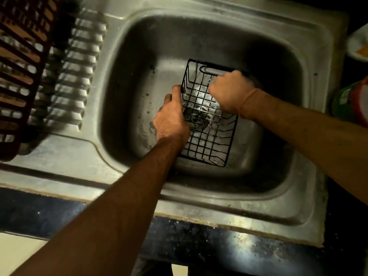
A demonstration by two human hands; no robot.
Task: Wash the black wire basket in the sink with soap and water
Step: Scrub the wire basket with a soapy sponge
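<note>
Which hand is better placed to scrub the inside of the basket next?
Probably the right hand: it is already inside the black wire basket, fingers curled, while the left hand grips the basket's left rim to steady it.

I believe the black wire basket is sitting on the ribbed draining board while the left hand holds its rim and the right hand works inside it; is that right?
Not quite. The head view shows the black wire basket down in the sink bowl, not on the ribbed draining board. The rest holds: the left hand grips its rim and the right hand works inside it.
</note>
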